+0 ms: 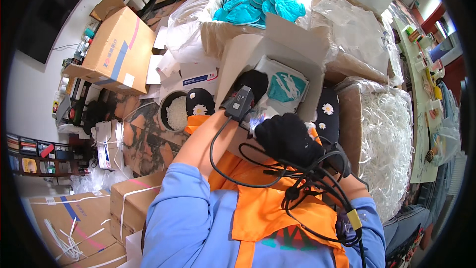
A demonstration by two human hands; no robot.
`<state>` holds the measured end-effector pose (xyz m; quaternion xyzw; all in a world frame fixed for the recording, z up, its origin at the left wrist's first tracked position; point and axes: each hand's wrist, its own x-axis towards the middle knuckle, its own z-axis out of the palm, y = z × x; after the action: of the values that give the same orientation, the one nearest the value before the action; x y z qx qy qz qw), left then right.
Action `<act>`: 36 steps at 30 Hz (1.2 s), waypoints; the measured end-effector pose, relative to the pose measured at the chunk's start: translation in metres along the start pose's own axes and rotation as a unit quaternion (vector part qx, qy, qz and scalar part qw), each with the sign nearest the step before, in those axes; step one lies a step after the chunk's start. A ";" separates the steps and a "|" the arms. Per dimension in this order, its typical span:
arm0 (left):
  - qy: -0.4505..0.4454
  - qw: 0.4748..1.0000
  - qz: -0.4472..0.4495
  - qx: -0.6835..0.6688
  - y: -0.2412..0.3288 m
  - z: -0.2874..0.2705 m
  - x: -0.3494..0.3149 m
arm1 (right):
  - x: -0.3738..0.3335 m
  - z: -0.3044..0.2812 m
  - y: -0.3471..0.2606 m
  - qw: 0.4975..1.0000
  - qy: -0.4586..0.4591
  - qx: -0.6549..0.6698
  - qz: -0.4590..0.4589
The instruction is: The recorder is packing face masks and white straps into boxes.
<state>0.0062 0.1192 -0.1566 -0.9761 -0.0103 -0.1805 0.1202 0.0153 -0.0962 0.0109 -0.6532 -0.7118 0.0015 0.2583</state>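
Note:
A tall white cardboard box [312,77] stands open in front of me. In it lies a clear plastic bag [297,87] holding a teal folded face mask with white straps [286,85]. My left hand [252,87], in a black glove, reaches inside the box along the left edge of the bag; its fingers are mostly hidden. My right hand [288,140], also black-gloved, is closed just above the near side of the box. Crinkled clear plastic [256,121] shows by its fingertips, but what it grips is unclear.
Behind the box, a plastic-lined carton [208,32] holds many teal masks [260,2]. To the right stands a carton of white straps [384,144]. A round container of white bits [176,111] sits left. Black cables [292,193] hang from my wrists. Closed cartons [74,218] stand lower left.

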 end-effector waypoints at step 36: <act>-0.003 0.897 -0.163 -0.410 0.004 -0.081 0.037 | -0.017 -0.001 0.090 0.964 0.154 0.017 0.218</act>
<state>0.0124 0.0948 -0.0711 -0.9240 -0.0945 -0.1833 -0.3221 0.0999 -0.0993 -0.0255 -0.7803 -0.5038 -0.0307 0.3693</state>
